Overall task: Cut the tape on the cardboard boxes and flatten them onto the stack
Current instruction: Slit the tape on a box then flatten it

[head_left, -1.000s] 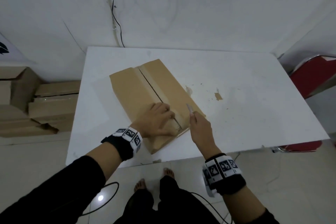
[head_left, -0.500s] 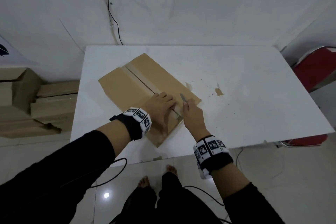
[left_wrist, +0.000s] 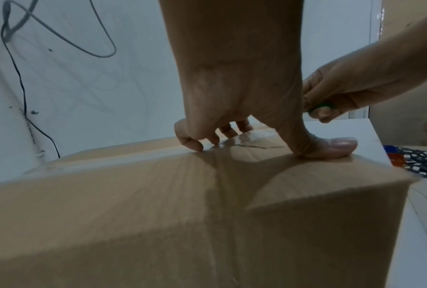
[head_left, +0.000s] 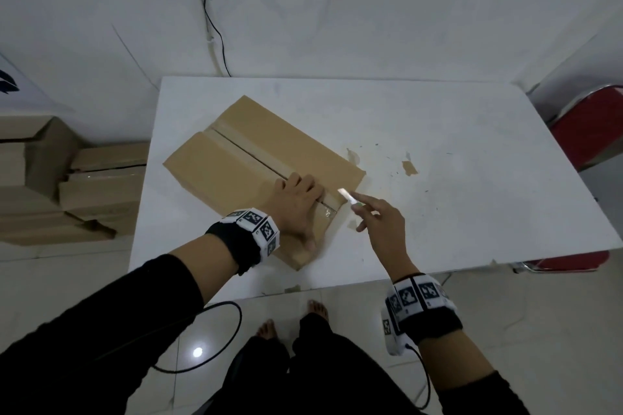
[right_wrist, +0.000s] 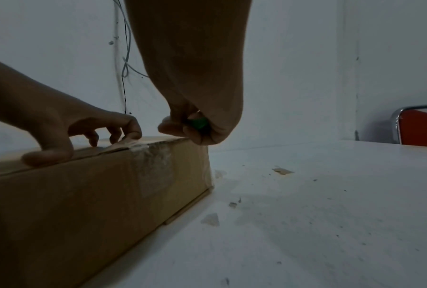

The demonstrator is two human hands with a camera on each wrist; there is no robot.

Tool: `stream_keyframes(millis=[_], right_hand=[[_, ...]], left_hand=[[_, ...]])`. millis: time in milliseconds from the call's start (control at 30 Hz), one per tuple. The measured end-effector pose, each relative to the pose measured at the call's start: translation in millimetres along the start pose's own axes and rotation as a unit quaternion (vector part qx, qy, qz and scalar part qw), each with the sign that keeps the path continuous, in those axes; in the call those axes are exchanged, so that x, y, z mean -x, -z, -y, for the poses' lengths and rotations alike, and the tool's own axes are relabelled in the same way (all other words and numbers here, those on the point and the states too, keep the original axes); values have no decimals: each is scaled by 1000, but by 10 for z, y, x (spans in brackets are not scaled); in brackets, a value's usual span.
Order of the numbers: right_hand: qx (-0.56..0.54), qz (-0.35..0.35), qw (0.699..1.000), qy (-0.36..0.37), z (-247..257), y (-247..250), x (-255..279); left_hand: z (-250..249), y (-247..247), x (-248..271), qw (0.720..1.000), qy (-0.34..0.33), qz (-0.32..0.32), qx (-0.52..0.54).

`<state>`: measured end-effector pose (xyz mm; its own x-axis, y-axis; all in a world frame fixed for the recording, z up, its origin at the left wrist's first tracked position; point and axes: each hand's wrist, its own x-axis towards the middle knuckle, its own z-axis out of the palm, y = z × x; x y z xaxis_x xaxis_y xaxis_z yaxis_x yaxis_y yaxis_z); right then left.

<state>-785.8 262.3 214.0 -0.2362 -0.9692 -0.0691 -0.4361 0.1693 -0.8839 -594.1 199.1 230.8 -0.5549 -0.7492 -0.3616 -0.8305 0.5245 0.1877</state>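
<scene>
White table (head_left: pixel 438 178) pushed up against a white wall, cables (head_left: pixel 212 20) hanging down it, red chair (head_left: pixel 590 135) off to the right. The cardboard box (head_left: pixel 256 158) sits on the left half of the table, angled, with clear tape (head_left: pixel 328 210) over its top seam and near end. Left hand (head_left: pixel 296 202) rests on the box top at the near end, fingertips curled onto the seam, thumb pressed flat near the corner. Right hand (head_left: pixel 381 219) is just beside the box's near right corner, gripping a green-handled cutter (head_left: pixel 350 199) with the blade out, above the box. Stack of cardboard boxes (head_left: pixel 74 185) on the floor to the left. Few tape scraps (head_left: pixel 409 168) on the table.
</scene>
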Motion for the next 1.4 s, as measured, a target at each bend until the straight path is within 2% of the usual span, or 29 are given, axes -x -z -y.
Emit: stream_keyframes(millis=[100, 367, 533, 633, 833, 1067, 1200, 1267, 1400], right_hand=[[-40, -3, 999, -16, -7, 10, 88], [7, 37, 999, 6, 39, -26, 33], [16, 62, 998, -15, 43, 19, -25], [20, 58, 998, -32, 21, 9, -21], [14, 48, 999, -13, 72, -113, -6], [38, 61, 997, -29, 75, -112, 34], [30, 99, 993, -60, -14, -134, 174], [-10, 89, 992, -86, -96, -68, 277], [-63, 3, 992, -111, -262, 102, 366]], left_hand=[[-25, 4, 26, 1000, 4, 2, 8], [-53, 36, 56, 1000, 4, -4, 12], [-55, 24, 70, 1000, 3, -12, 9], [-58, 13, 78, 1000, 4, -19, 17], [-48, 28, 65, 1000, -2, -13, 17], [-45, 26, 57, 999, -9, -19, 24], [-6, 4, 33, 998, -11, -28, 54], [10, -24, 30, 997, -18, -34, 64], [26, -113, 122, 995, -42, -71, 62]])
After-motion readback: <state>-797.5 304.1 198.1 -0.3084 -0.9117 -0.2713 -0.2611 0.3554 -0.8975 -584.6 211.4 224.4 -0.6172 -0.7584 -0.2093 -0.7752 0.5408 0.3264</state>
